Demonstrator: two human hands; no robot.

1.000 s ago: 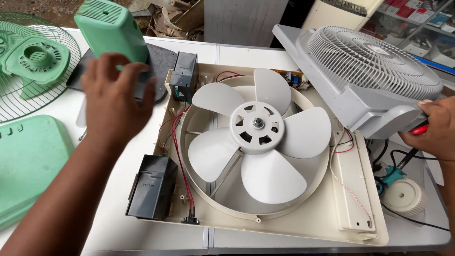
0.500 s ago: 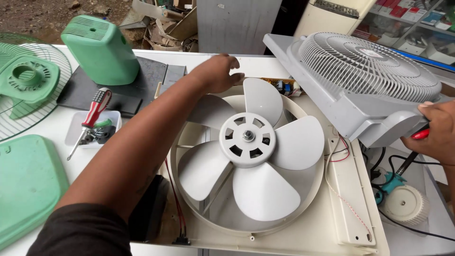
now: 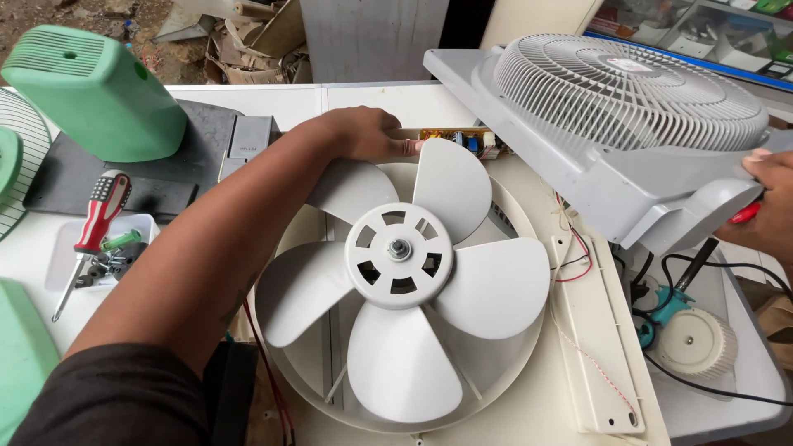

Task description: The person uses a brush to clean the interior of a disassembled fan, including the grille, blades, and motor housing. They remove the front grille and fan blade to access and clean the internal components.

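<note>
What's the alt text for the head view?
A person's left hand reaches over a white five-blade fan in an opened cream housing to its far edge, beside a small circuit board. The right hand holds up the grey front grille; a red-handled screwdriver lies left.

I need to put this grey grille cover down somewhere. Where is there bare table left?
Bare white table shows only along the far edge, between the green housing and the grey grille cover. The left is crowded with a black mat, screwdriver and parts tray; the right with a small motor and cables.
</note>
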